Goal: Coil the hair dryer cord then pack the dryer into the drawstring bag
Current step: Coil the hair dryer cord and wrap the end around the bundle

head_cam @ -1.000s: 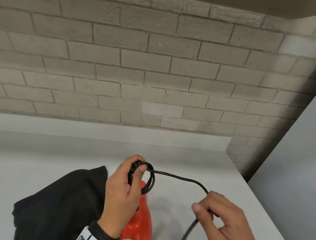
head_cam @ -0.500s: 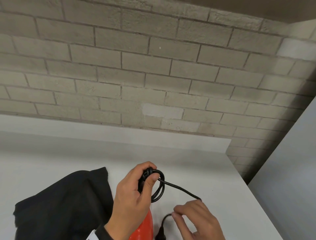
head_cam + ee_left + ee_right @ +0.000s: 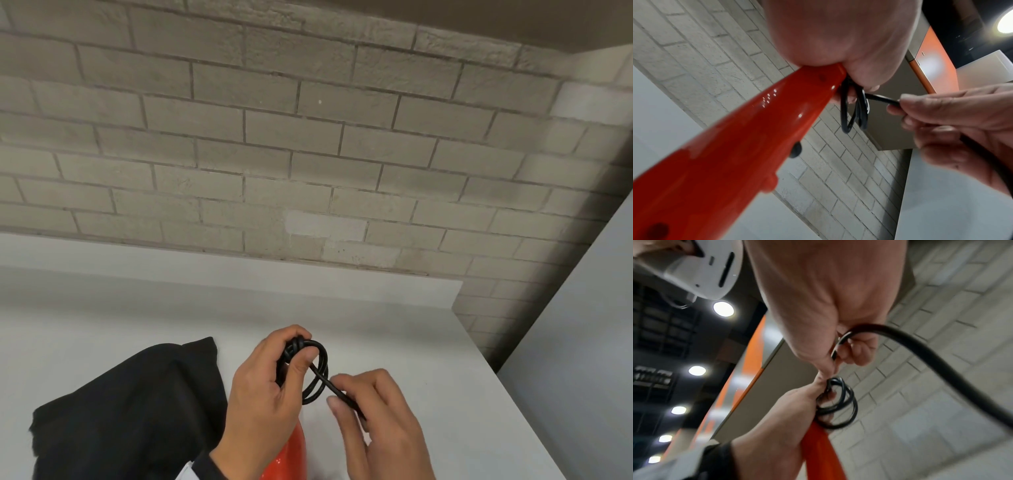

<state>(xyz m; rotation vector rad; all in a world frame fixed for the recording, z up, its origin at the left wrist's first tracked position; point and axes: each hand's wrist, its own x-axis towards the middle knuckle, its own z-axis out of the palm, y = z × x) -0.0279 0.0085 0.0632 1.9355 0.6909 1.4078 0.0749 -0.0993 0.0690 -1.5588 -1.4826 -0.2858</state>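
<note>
1. Both hands work at the cord: the left hand [image 3: 265, 387] curls its fingers and thumb round the top of the hair dryer [image 3: 291, 459] handle and clamps a small bundle of black cord [image 3: 317, 373] loops against it.
2. Right hand [image 3: 376, 421] sits just beside the left, thumb and forefinger pinching the free run of the same cord where it leaves the loops; its other fingers are curled under.
3. Seen from the left wrist, the glossy red dryer [image 3: 731, 146] runs from the lower left up into the left palm [image 3: 838, 40], with the cord loops [image 3: 853, 112] hanging off the handle end and a short straight stretch going across to the right hand's fingertips [image 3: 906, 100].
4. Seen from the right wrist, the cord [image 3: 931, 366] passes through the right hand [image 3: 828, 296] and sweeps off to the lower right edge; the coil [image 3: 838, 404] sits at the left hand's fingertips [image 3: 818, 386], above the red handle [image 3: 822, 451].
5. How many loops are in the coil cannot be told; the plug is out of sight.
6. The black drawstring bag [image 3: 130, 411] lies crumpled on the white table [image 3: 411, 342], to the left of the left hand and partly behind that wrist.
7. A pale brick wall [image 3: 308, 154] stands behind the table.
</note>
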